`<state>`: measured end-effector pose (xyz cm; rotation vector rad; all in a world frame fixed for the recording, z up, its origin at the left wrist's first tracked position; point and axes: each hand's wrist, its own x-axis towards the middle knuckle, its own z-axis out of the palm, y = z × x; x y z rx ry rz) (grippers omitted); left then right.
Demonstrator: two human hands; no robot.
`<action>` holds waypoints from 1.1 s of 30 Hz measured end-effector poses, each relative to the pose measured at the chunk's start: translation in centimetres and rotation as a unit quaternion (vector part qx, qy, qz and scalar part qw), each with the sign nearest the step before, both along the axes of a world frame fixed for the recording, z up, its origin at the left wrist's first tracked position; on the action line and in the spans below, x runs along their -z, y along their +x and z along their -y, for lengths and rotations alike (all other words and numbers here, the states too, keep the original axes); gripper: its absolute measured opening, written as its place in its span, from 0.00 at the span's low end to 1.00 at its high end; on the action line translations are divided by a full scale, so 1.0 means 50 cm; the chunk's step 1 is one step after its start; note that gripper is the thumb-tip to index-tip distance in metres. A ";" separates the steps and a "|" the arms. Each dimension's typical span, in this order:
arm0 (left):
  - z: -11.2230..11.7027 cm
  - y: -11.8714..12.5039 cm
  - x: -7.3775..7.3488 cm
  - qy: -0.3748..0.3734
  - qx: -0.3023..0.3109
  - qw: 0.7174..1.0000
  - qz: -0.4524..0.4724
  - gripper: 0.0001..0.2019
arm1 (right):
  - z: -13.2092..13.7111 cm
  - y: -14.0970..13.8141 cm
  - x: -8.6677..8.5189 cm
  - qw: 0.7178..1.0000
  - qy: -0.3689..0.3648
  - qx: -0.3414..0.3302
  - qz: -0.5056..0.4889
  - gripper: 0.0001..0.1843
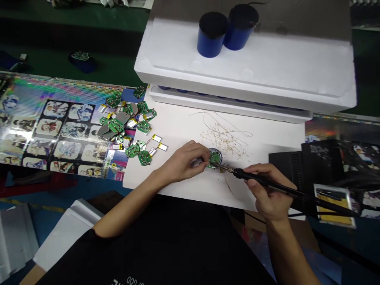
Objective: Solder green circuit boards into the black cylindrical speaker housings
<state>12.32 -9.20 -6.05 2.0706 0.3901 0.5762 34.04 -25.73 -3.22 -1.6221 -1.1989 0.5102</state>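
A small green circuit board [214,157] sits in a round, silver-rimmed part on the white work surface. My right hand [271,194] is closed around the black handle of a soldering iron [255,177], whose metal tip reaches the board's lower edge. Whether the tip touches it I cannot tell. At the board's left side, my left hand [191,160] is pinched, fingertips together at its edge. A small dark piece shows between those fingers, too small to name. The round part is partly covered by the fingers and the iron.
Green circuit boards with small battery cells [118,122] lie heaped on the left. Fine wire [234,132] and tan scraps are scattered behind the board. White foam trays [249,79] bear two blue cylinders [210,37]. At right stand a black box [285,166] and a yellow sponge tray [334,213].
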 end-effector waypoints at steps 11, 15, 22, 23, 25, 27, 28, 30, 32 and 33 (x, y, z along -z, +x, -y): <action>-0.001 0.000 0.001 0.008 0.005 1.000 -0.002 0.04 | -0.005 0.010 -0.007 1.000 -0.016 -0.007 0.017 0.05; -0.001 0.001 -0.002 0.000 0.002 1.000 -0.006 0.04 | -0.004 0.013 -0.005 0.999 -0.022 -0.007 0.030 0.05; 0.000 0.000 -0.003 -0.013 0.002 1.000 -0.012 0.04 | 0.013 0.012 0.009 0.993 0.049 0.100 -0.027 0.15; 0.000 0.000 -0.003 -0.010 0.002 1.000 -0.013 0.04 | 0.013 0.009 0.007 0.992 0.057 0.109 -0.035 0.15; -0.001 0.000 -0.002 -0.003 0.003 1.000 -0.009 0.04 | 0.012 0.000 0.002 0.988 0.070 0.125 -0.051 0.13; -0.001 0.000 -0.002 0.002 0.006 1.000 -0.002 0.04 | 0.008 -0.012 -0.003 0.986 0.077 0.130 -0.068 0.10; -0.002 0.000 -0.002 0.003 0.007 1.000 0.001 0.04 | 0.006 -0.019 -0.004 0.986 0.080 0.125 -0.076 0.09; -0.002 0.000 -0.003 0.003 0.009 1.000 0.002 0.04 | 0.001 -0.033 -0.003 0.987 0.087 0.110 -0.083 0.09; -0.002 0.000 -0.004 0.002 0.009 1.000 -0.002 0.04 | 0.000 -0.046 0.002 0.988 0.091 0.097 -0.079 0.11; -0.002 0.000 -0.004 0.000 0.008 1.000 -0.005 0.04 | 0.000 -0.052 0.005 0.989 0.091 0.094 -0.076 0.12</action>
